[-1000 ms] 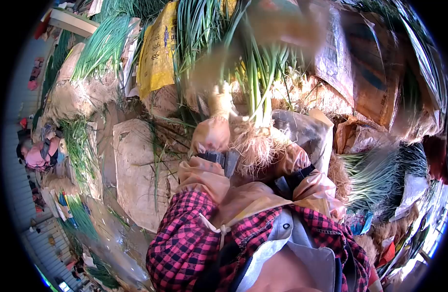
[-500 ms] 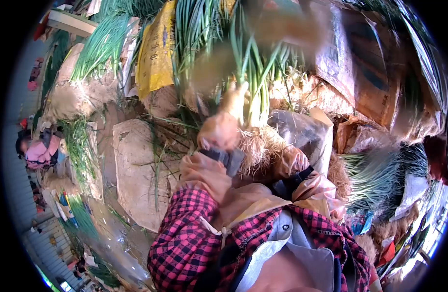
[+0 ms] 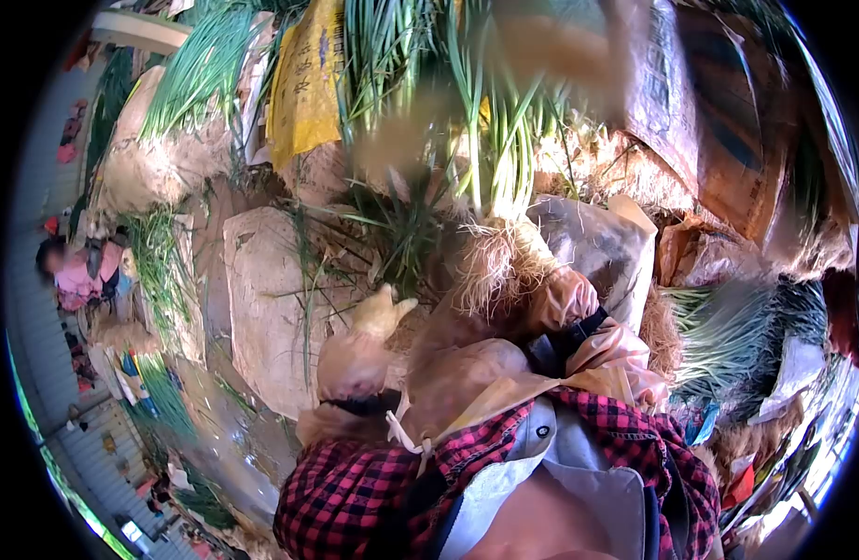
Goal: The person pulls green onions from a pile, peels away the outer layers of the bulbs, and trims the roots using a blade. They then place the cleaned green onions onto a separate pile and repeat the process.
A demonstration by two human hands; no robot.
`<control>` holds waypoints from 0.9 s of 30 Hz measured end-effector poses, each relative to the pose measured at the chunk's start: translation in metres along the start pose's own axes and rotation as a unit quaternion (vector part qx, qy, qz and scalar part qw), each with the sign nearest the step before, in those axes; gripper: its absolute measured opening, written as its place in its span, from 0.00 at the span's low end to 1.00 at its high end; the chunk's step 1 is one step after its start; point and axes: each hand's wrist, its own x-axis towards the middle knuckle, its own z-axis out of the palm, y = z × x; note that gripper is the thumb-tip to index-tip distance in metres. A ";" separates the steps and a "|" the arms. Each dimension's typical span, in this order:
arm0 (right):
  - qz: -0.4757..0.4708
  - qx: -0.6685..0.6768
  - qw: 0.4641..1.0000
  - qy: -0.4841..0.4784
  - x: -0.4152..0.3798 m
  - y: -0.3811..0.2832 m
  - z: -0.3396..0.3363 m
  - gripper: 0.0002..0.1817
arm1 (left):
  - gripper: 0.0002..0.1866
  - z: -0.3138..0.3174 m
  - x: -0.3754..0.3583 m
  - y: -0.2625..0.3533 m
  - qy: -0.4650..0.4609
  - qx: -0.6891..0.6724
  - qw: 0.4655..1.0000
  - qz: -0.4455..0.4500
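Note:
A bunch of green onions (image 3: 507, 173) stands upright in front of me, pale stalks above a tangle of brown roots (image 3: 485, 266). My right hand (image 3: 536, 246), in a pale glove, is closed around its lower end, partly behind the roots. To the left and lower, my left hand (image 3: 378, 315) is apart from the bunch, also gloved. Its thumb sticks out from the fingers, and nothing shows in it. Loose green leaves (image 3: 406, 233) lie just beyond that hand.
A flattened pale sack (image 3: 266, 313) covers ground at left. More onions (image 3: 201, 79) lie at far left beside a yellow sack (image 3: 305, 89), and another pile (image 3: 719, 336) lies at right. A person in pink (image 3: 84, 275) is at the far left. Blurred smears hide parts of the upper view.
My left hand has left the onion stalks and come down and left toward my body. My right hand keeps its hold on the bunch.

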 end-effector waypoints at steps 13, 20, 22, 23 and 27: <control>-0.028 -0.072 0.997 -0.019 -0.013 -0.016 0.000 0.10 | 0.12 0.012 0.007 0.100 0.256 0.191 0.848 0.423; -0.012 -0.046 0.998 -0.035 -0.014 -0.012 0.005 0.10 | 0.35 -0.021 0.017 0.101 0.162 0.024 0.972 0.166; -0.015 -0.040 0.999 -0.035 -0.014 -0.014 0.006 0.10 | 0.34 -0.008 0.055 0.139 0.103 -0.198 0.944 0.244; -0.016 -0.035 0.999 -0.034 -0.015 -0.015 0.006 0.10 | 0.32 0.001 0.091 0.140 0.078 -0.265 0.913 0.301; -0.023 -0.034 0.998 -0.038 -0.019 -0.022 0.009 0.10 | 0.17 -0.003 0.110 0.167 -0.029 -0.261 0.952 0.158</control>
